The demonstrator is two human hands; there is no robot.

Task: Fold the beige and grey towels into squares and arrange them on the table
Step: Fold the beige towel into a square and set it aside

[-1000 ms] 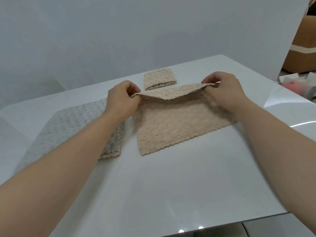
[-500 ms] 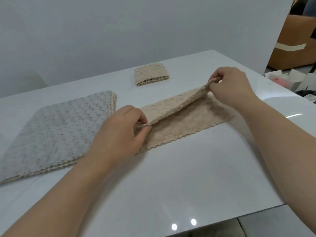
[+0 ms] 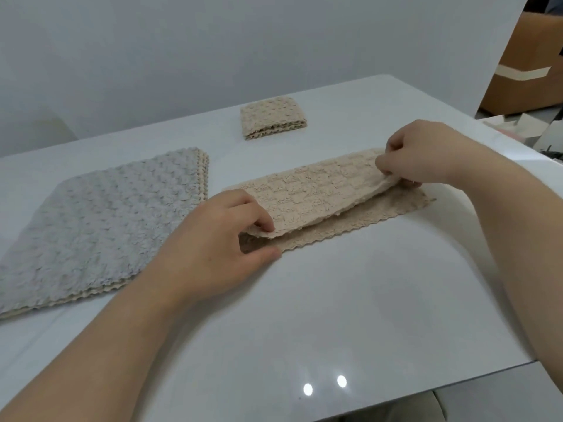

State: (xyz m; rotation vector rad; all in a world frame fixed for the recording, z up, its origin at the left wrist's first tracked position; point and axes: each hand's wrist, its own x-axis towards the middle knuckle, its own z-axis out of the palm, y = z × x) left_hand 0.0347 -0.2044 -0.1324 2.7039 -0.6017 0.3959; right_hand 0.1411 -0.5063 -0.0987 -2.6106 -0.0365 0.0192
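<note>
Beige towel (image 3: 323,193) lies across the middle of the white, glossy table (image 3: 350,306), folded in half lengthwise into a long strip that runs slantwise toward the right edge. Its upper layer shows a flat, waffle-like weave of small blocks. The lower layer looks fluffier, with a scalloped hem along the side nearest the person. The upper layer sits short of that hem, so a band of the lower layer shows, and its edge is raised off the layer beneath at both ends.

The left hand (image 3: 219,248) pinches the near-left corner of the upper layer with curled fingertips, while its thumb lies stretched out flat against the lower layer's corner. The right hand (image 3: 426,153) has its fingers curled round the far-right corner of the same layer, gripping it just above the cloth below.

Toward the left edge of the table rests a flat stack of unfolded towels (image 3: 100,220), large and roughly square. The top one is grey with a nubby, bobbled pile, and beige scalloped hems peek out beneath it along two sides. Near the far edge sits a small folded beige towel (image 3: 272,117), a neat square of several layers with wavy edges showing on its near side, well apart from the strip.

Beyond the right corner a brown cardboard box (image 3: 530,65) with a pale tape band stands behind a white panel.
</note>
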